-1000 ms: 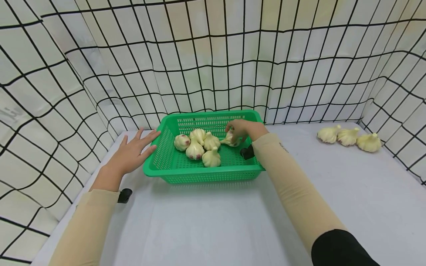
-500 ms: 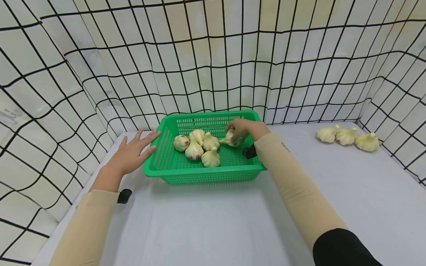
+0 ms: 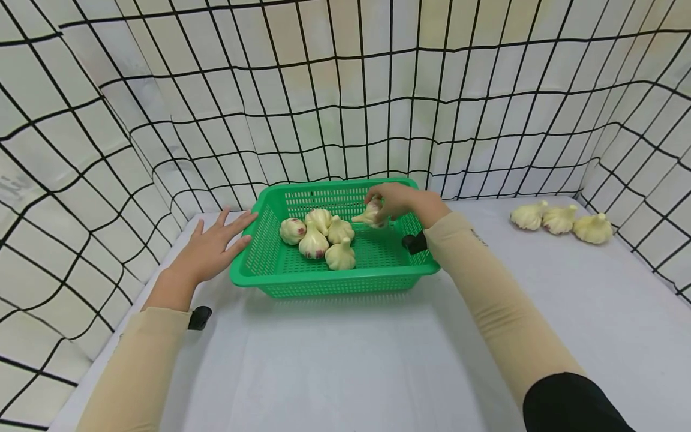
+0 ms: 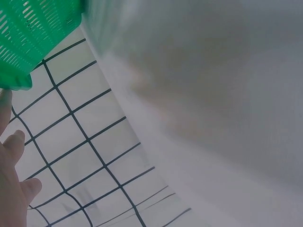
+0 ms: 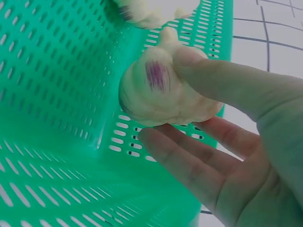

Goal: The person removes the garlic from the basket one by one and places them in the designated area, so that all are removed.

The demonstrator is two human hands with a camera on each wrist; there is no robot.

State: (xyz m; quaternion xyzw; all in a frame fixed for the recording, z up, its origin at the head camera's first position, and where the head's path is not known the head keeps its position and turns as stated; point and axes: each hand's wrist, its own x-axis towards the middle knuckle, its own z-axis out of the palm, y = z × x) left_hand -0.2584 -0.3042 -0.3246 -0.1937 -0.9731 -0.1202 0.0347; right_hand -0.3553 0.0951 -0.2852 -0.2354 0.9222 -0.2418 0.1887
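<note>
Head: right hand (image 3: 396, 201) grips a garlic (image 3: 369, 215) inside the basket (image 3: 335, 278), right half, toward its far edge; five bulbs (image 3: 313, 242) sit left of it, three bulbs (image 3: 559, 220) at the desk's (image 3: 335, 360) far right corner. Left wrist: left hand (image 4: 9, 175) at the basket's left edge, fingers (image 4: 15, 144) spread. Right wrist: thumb (image 5: 222, 78) over, fingers under the garlic, another bulb (image 5: 158, 10) just past its neck.

The bare left hand (image 3: 207, 252) shows its back, fingers straight and spread, above a forearm (image 3: 135, 366) in beige stretch fabric angled forward. The bare right hand (image 3: 398, 201) pinches between thumb and bent fingers, its beige-sleeved forearm (image 3: 488, 294) slanting inward, black fabric near the elbow.
</note>
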